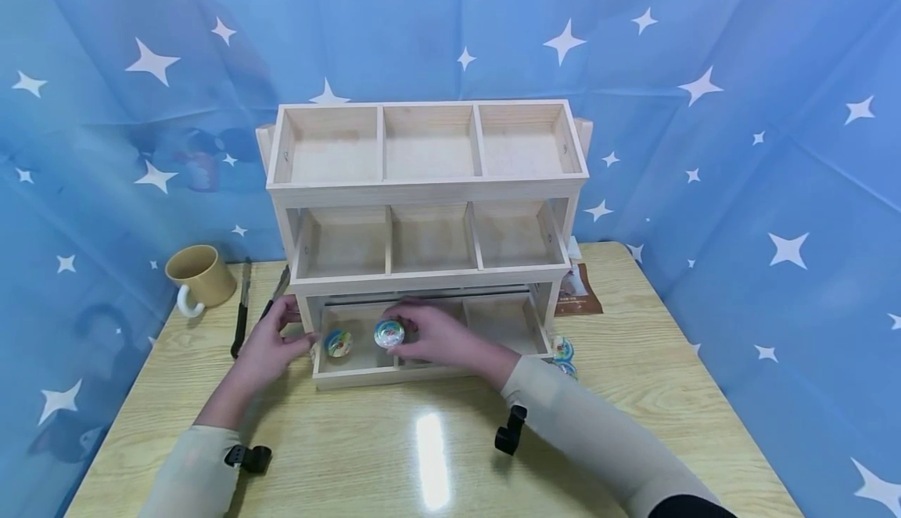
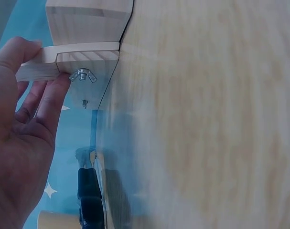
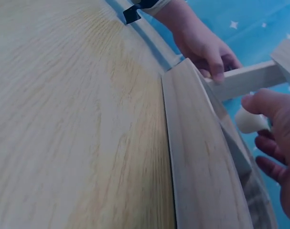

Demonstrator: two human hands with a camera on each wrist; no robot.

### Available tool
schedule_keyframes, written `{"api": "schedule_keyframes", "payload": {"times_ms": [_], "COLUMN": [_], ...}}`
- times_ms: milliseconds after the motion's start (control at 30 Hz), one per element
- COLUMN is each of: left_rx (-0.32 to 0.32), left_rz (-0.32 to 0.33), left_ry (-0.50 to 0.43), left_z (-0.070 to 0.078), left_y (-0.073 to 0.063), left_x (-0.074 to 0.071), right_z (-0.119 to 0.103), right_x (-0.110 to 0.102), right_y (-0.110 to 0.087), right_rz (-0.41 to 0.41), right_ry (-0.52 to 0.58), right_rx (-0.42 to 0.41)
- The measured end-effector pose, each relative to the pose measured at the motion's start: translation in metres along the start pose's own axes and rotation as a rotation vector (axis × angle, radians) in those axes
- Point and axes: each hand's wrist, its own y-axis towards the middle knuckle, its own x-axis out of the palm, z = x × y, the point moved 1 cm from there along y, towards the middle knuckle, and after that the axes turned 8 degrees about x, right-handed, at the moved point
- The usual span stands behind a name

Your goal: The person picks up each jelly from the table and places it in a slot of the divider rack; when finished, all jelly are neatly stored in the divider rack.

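Note:
A three-tier wooden shelf (image 1: 429,191) has trays split into compartments. My right hand (image 1: 443,334) is over the bottom tray and pinches a small white cup (image 3: 250,120) with a shiny, colourful lid, between thumb and fingers. A similar lidded cup (image 1: 338,343) lies in the bottom tray's left compartment. At the shelf's left side, my left hand (image 2: 25,109) grips a wooden side piece (image 2: 44,64), thumb on one face and fingers on the other. Beside those fingers a wing nut (image 2: 82,75) shows.
A tan mug (image 1: 202,275) stands at the table's left, near two black-handled tools, one of them long and thin (image 1: 242,311). Right of the shelf are two more lidded cups (image 1: 562,348) and a brown packet (image 1: 579,291). A blue star-patterned curtain (image 1: 704,150) surrounds the table.

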Motion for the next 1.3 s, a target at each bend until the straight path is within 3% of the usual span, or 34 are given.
{"api": "schedule_keyframes", "payload": {"times_ms": [400, 800, 1000, 1300], "left_rx": [0.016, 0.018, 0.032, 0.020], "left_rz": [0.005, 0.008, 0.014, 0.016], "left_ry": [0.001, 0.006, 0.005, -0.014], "left_z": [-0.005, -0.005, -0.001, -0.001], "left_y": [0.002, 0.001, 0.001, 0.001], "left_x": [0.001, 0.001, 0.002, 0.002], "right_z": [0.002, 0.007, 0.010, 0.006], "right_x": [0.015, 0.026, 0.031, 0.032], "right_y": [0.030, 0.043, 0.046, 0.048], "right_rz": [-0.038, -0.053, -0.048, -0.076], "right_ry": [-0.238, -0.423, -0.477, -0.475], "right_rx": [-0.066, -0.128, -0.113, -0.096]}}
